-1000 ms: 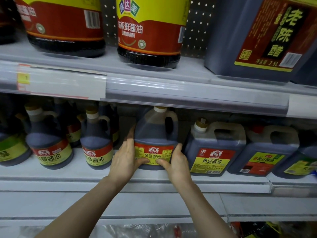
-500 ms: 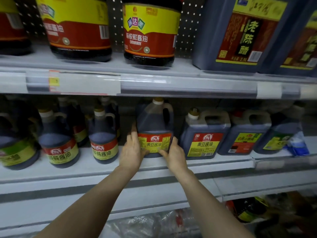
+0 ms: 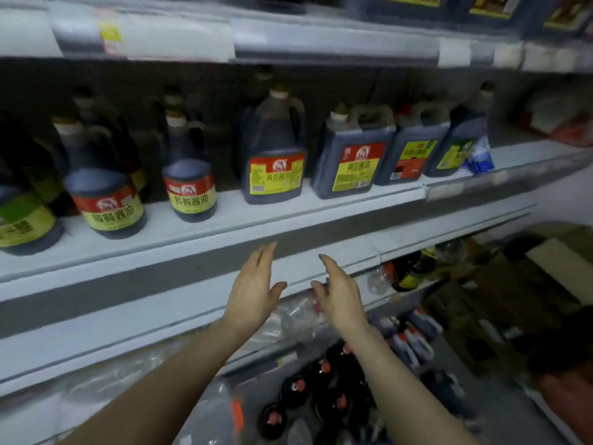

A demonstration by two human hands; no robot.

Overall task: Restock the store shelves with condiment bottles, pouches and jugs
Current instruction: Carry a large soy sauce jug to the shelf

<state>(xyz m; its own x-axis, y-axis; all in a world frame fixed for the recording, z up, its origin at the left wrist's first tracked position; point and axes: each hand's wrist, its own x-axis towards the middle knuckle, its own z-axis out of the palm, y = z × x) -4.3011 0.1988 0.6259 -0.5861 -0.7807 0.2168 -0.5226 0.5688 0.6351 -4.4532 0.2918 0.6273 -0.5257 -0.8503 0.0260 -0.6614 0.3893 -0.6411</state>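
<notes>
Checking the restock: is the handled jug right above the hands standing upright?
Upright: the jug stands flat on the shelf, cap on top, label facing out.

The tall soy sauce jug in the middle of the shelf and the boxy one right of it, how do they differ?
The tall jug is rounded, with a loop handle at its side; the boxy jug is shorter, flat-sided, its handle on top. Both stand upright, dark, with red-and-yellow labels.
</notes>
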